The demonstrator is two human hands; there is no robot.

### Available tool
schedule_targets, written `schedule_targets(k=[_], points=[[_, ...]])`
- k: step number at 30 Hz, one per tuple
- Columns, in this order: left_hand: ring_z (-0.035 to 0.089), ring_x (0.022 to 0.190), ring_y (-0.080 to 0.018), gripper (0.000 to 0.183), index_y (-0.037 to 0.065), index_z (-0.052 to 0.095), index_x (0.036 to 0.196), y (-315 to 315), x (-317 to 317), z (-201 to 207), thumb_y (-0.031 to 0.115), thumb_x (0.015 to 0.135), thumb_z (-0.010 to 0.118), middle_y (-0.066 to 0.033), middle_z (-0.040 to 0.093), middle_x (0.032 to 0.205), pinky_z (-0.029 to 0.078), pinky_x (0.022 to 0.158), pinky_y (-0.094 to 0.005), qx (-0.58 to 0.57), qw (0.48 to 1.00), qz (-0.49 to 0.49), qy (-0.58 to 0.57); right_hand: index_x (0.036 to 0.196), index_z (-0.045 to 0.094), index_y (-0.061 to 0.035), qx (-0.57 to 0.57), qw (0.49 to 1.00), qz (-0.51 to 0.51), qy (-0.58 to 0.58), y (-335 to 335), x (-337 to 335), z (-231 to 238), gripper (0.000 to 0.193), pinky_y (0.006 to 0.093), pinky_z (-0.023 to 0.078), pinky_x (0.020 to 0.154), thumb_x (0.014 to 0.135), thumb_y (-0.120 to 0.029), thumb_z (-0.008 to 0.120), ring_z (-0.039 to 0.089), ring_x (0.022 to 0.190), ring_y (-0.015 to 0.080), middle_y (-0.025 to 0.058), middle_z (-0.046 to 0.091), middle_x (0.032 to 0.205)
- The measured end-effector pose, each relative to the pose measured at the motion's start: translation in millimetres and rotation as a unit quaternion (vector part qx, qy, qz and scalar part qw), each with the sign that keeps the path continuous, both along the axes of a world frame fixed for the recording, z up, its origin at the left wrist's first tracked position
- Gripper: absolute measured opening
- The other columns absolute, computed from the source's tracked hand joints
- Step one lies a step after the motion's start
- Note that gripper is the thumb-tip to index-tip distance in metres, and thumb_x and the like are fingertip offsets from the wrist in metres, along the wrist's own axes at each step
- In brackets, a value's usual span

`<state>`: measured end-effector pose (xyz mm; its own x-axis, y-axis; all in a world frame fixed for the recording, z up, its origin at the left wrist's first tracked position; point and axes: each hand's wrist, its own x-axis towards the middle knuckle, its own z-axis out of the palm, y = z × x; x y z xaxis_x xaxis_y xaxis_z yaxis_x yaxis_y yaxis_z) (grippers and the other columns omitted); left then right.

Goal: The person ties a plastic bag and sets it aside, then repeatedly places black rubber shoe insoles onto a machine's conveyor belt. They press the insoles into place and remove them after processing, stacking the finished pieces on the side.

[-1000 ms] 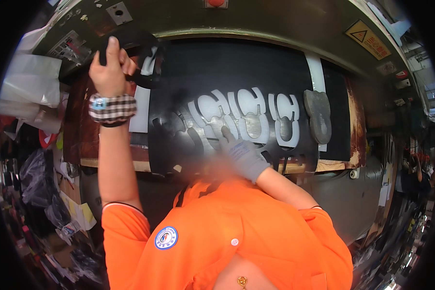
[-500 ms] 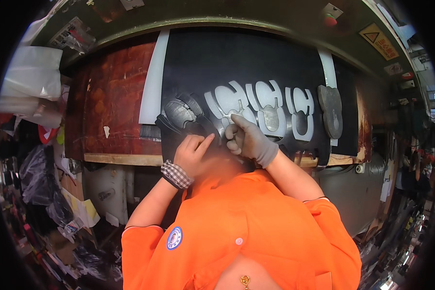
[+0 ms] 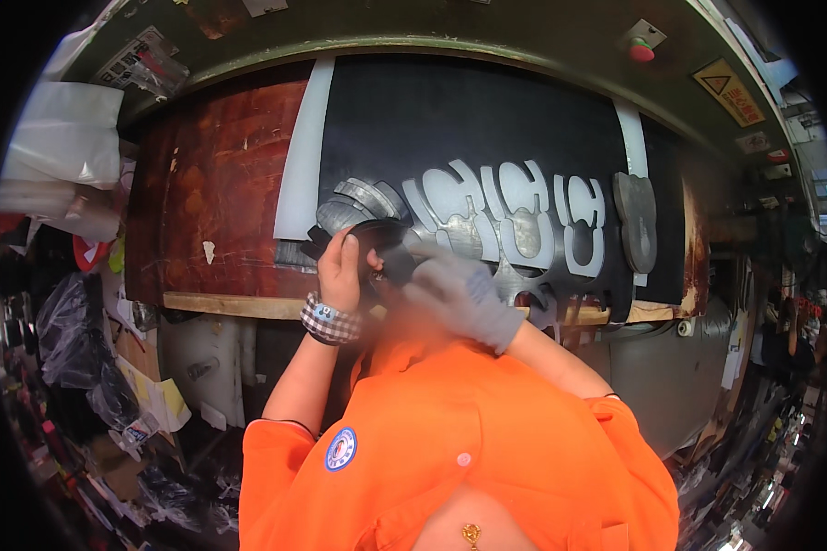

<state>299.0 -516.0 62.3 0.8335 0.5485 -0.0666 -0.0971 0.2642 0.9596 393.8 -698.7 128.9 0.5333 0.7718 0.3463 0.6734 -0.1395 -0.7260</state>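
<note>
My bare left hand (image 3: 342, 275), a checked band at its wrist, grips a curved black piece of sheet material (image 3: 381, 237) near the bench's front edge. My right hand (image 3: 469, 296), in a grey glove, is close to the right side of that piece. Motion smears its fingers, so whether they touch it cannot be made out. Just beyond my left hand lies a pile of dark grey rounded pieces (image 3: 351, 209). To the right, white and silvery U-shaped and rounded cut pieces (image 3: 524, 241) sit in a row on a black sheet (image 3: 469, 110).
A grey sole-shaped block (image 3: 636, 223) lies right of the row. White strips (image 3: 303, 156) show beside the black sheet, over a worn red-brown board (image 3: 216, 184). A green machine beam (image 3: 432, 26) with a red button (image 3: 641, 52) spans the far side.
My left hand has risen slightly and now holds the curved black piece up. My gloved right hand has turned and moved a little nearer to me, away from the white pieces.
</note>
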Motion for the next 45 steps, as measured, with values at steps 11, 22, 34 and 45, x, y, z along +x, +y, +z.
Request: schedule_targets(k=[11,22,34,45], points=[[0.043,0.051,-0.0104,0.037,0.009,0.056,0.089,106.1,9.1,120.6,0.043,0.103,0.053,-0.0012,0.049,0.064,0.035,0.045,-0.0245,-0.001,0.962,0.237,-0.138,0.107,0.060,-0.0036,-0.378,0.914,0.095,-0.112,22.9,-7.9,-9.3,0.045,0.0430,0.056,0.066,0.091,-0.046,0.062,0.072,0.079,0.0307,0.0218,0.044,0.149],[0.067,0.075,-0.0224,0.040,0.000,0.066,0.121,226.4,-38.6,128.8,0.006,0.083,0.078,-0.0129,0.072,0.102,0.055,0.067,-0.0364,0.739,0.624,0.246,-0.061,0.104,0.066,-0.0009,-0.110,0.959,-0.256,-0.062,-86.5,68.6,0.9,0.024,0.0427,0.054,0.086,0.087,-0.017,0.072,0.067,0.099,0.0378,0.0221,0.066,0.119],[0.048,0.123,-0.0377,0.050,0.007,0.068,0.117,156.0,-58.7,42.8,0.026,0.073,0.080,-0.0205,0.052,0.129,0.033,0.108,-0.0539,0.696,0.682,-0.032,0.221,0.145,0.047,-0.0082,-0.388,0.791,-0.431,-0.195,-285.8,173.1,-43.5,0.072,0.0487,0.039,0.108,0.085,-0.040,0.072,0.047,0.128,0.0449,0.0294,0.048,0.140],[0.031,0.147,-0.0323,0.059,-0.001,0.041,0.147,80.8,78.1,10.9,0.027,0.097,0.055,-0.0199,0.036,0.156,0.016,0.121,-0.0560,0.667,0.697,-0.032,0.260,0.127,0.059,0.0041,-0.164,0.850,-0.500,-0.038,-284.0,181.0,-38.1,0.071,0.0391,0.047,0.098,0.071,-0.029,0.086,0.062,0.111,0.0303,0.0189,0.064,0.122]])
